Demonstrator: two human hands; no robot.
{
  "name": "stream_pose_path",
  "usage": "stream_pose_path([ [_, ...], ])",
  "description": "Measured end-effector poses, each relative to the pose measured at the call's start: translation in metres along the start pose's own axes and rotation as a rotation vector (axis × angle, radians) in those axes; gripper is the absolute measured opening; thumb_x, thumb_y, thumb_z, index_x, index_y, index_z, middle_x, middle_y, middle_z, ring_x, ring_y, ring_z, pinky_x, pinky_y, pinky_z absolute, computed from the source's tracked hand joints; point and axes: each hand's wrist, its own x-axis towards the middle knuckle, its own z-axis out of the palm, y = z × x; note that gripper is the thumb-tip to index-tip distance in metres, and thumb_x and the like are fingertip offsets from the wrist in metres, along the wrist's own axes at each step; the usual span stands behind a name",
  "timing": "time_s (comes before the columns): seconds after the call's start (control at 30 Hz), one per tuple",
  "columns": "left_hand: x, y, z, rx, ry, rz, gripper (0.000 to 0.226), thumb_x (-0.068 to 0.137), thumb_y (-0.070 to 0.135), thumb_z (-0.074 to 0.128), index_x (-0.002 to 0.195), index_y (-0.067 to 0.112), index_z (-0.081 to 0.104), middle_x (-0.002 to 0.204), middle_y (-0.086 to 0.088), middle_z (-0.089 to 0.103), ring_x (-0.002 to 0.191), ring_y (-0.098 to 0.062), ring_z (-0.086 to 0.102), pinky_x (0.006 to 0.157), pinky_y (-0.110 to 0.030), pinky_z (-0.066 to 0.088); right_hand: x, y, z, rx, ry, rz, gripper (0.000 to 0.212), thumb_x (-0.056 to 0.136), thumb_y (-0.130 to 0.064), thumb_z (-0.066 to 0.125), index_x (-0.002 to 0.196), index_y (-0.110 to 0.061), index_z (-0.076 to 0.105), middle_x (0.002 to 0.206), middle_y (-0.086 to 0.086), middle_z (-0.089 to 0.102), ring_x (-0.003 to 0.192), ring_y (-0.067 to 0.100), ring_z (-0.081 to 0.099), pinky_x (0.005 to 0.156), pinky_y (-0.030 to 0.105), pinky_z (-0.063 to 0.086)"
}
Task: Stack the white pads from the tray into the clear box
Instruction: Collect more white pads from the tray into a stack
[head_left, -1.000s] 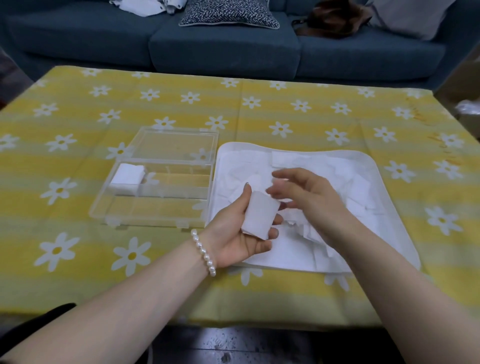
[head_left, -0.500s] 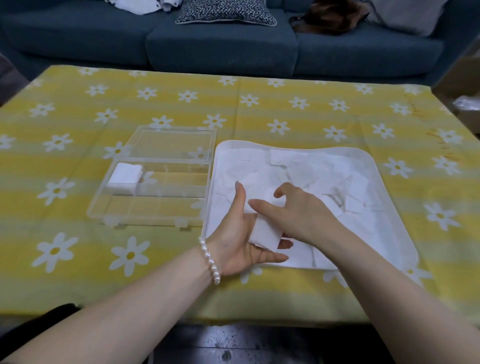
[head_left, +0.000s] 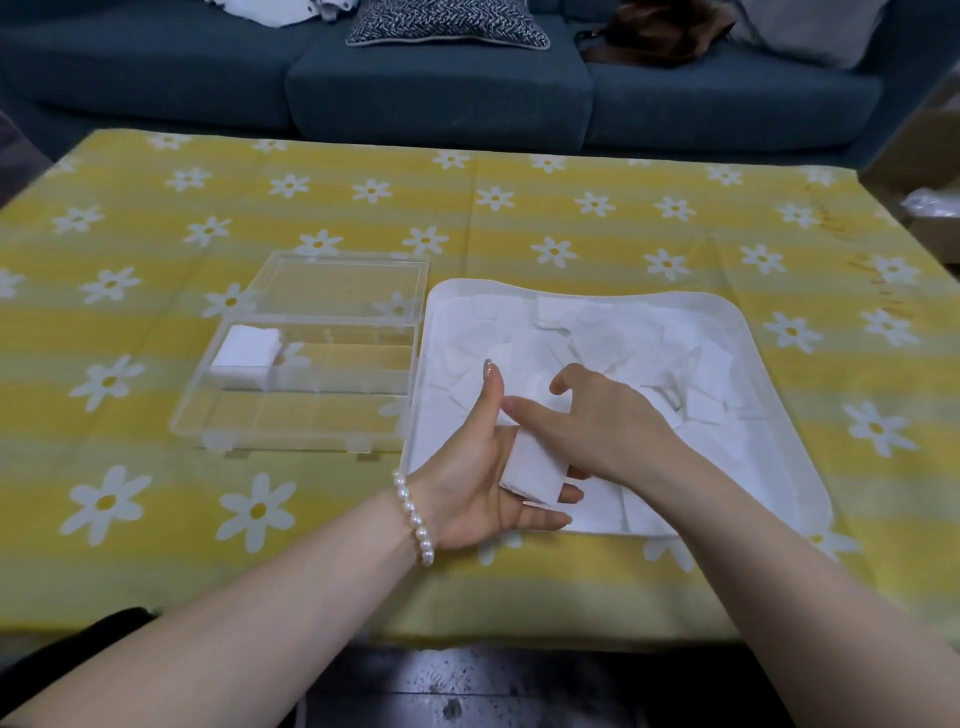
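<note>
White pads (head_left: 613, 353) lie loose and overlapping in the tray (head_left: 769, 395), which I see sitting just right of the clear box (head_left: 306, 374) on a table under a yellow cloth (head_left: 571, 218) striped pale and printed with white daisies. Beyond the table runs a dark blue sofa (head_left: 441, 98) with a black-and-white patterned cushion (head_left: 447, 23).

Compared with half a second ago, my view shows the hands almost where they were, low over the tray's near left corner; a second back they were higher and farther apart.

The left hand (head_left: 483, 467), a pearl bracelet (head_left: 413, 514) at its wrist, cradles a small stack of pads (head_left: 532, 470) across its fingers, thumb upright. The right hand (head_left: 597, 415) reaches over the stack with curled fingers; whether it pinches a pad I cannot tell.

The pads are thin, soft-looking squares. The box is rigid transparent plastic, lid open flat behind, with one neat pile (head_left: 244, 353) in its back left compartment. The tray is matte white with rounded corners.
</note>
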Motion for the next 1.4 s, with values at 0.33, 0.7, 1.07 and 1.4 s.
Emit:
stream_pose_path([
  [0.33, 0.001, 0.012, -0.012, -0.209, -0.006, 0.032, 0.075, 0.078, 0.074, 0.035, 0.106, 0.009, 0.059, 0.085, -0.003, 0.061, 0.072, -0.016, 0.058, 0.067, -0.031, 0.052, -0.015, 0.006, -0.015, 0.196, 0.069, -0.509, 0.096, 0.057, -0.052, 0.079, 0.139, -0.032, 0.034, 0.119, -0.010, 0.052, 0.113, 0.005, 0.043, 0.086, 0.004, 0.033],
  [0.7, 0.001, 0.006, -0.012, -0.226, -0.032, 0.016, 0.063, 0.091, 0.065, 0.021, 0.119, 0.023, 0.059, 0.098, -0.001, 0.071, 0.087, -0.017, 0.068, 0.072, -0.029, 0.053, -0.013, -0.001, 0.006, -0.067, 0.063, -0.548, 0.098, 0.065, -0.036, 0.071, 0.143, -0.036, 0.013, 0.116, -0.003, 0.055, 0.109, 0.019, 0.047, 0.095, 0.037, 0.037],
  [1.07, 0.008, -0.003, -0.016, -0.167, -0.033, 0.020, 0.062, 0.092, 0.065, 0.019, 0.115, 0.027, 0.062, 0.102, 0.001, 0.069, 0.099, -0.019, 0.062, 0.090, -0.039, 0.042, -0.017, -0.003, 0.002, -0.102, 0.071, -0.490, 0.095, 0.066, -0.036, 0.070, 0.142, -0.038, 0.013, 0.089, 0.002, 0.059, 0.092, 0.022, 0.054, 0.081, 0.032, 0.042],
  [1.4, 0.005, 0.001, -0.019, -0.243, -0.168, 0.022, 0.060, 0.084, 0.062, 0.049, 0.116, 0.014, 0.064, 0.105, -0.008, 0.067, 0.095, -0.025, 0.066, 0.078, -0.036, 0.054, -0.015, -0.002, 0.002, -0.012, 0.056, -0.473, 0.093, 0.065, -0.037, 0.069, 0.139, -0.043, 0.013, 0.083, 0.000, 0.060, 0.083, 0.020, 0.057, 0.073, 0.031, 0.046],
])
